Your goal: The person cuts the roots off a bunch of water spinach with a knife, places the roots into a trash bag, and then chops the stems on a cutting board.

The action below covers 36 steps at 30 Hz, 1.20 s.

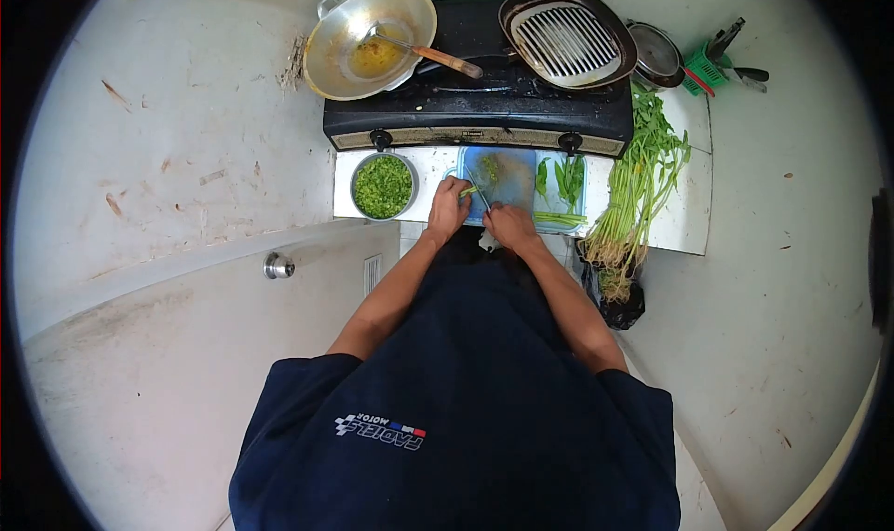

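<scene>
My right hand [509, 224] is closed around the handle of a knife [481, 194], whose blade points up and to the left over a blue cutting board [524, 155]. My left hand [450, 205] pinches green stems [467, 192] beside the blade at the board's left edge. Small chopped green bits [489, 167] lie on the board above the blade. Loose leaves [568, 178] and cut stalks [559, 219] rest at the board's right side. To the left stands a round pot [355, 196] full of chopped greens [383, 186].
A black stove [475, 112] carries a wok [321, 51] with a spatula [447, 61] and a grill pan [568, 42]. Rooted greens [633, 191] hang over the counter's right edge above a black bag [626, 315]. Behind are a lidded pot [656, 51] and a green utensil basket [705, 69].
</scene>
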Motion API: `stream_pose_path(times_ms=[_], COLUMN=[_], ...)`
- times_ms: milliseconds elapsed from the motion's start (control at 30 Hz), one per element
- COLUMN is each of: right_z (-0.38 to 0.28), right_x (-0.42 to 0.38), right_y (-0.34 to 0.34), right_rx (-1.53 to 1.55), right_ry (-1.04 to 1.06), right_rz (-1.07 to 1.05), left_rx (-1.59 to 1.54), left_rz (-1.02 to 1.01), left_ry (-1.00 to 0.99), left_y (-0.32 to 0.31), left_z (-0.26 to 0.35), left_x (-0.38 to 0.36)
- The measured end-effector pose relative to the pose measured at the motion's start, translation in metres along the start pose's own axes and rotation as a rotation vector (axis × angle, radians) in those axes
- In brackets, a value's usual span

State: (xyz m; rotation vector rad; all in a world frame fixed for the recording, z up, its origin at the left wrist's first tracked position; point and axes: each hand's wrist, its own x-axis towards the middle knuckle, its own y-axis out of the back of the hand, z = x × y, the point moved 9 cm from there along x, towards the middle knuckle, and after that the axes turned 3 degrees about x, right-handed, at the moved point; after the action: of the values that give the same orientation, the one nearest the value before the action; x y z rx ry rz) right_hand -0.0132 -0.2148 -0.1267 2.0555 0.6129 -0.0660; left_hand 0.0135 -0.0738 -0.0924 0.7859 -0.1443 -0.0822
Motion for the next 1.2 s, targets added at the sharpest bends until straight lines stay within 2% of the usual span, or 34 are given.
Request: stream_pose_path(times_ms=[400, 600, 800, 900, 1100, 1200], right_z=[-0.009, -0.016, -0.005, 0.001, -0.005, -0.003], right_x=[0.001, 0.013, 0.010, -0.001, -0.002, 0.011], right_y=[-0.004, -0.008, -0.017, -0.018, -0.020, -0.025], right_rx=[-0.049, -0.072, -0.075, 0.008, -0.063, -0.064], right_ry=[-0.011, 0.070, 0.000, -0.032, 0.074, 0.040], right_rz=[0.023, 0.054, -0.002, 0.049, -0.016, 0.026], left_rx=[0.021, -0.010, -0.012, -0.033, -0.031, -0.023], left_rz=[0.008, 0.010, 0.034, 0.061, 0.030, 0.026], left_ry=[-0.013, 0.050, 0.055, 0.036, 0.062, 0.050], left_y=[-0.003, -0.003, -0.003, -0.002, -0.002, -0.001], left_z=[-0.003, -0.007, -0.007, -0.005, -0.008, -0.008], left_x=[0.001, 0.000, -0.002, -0.002, -0.001, 0.000])
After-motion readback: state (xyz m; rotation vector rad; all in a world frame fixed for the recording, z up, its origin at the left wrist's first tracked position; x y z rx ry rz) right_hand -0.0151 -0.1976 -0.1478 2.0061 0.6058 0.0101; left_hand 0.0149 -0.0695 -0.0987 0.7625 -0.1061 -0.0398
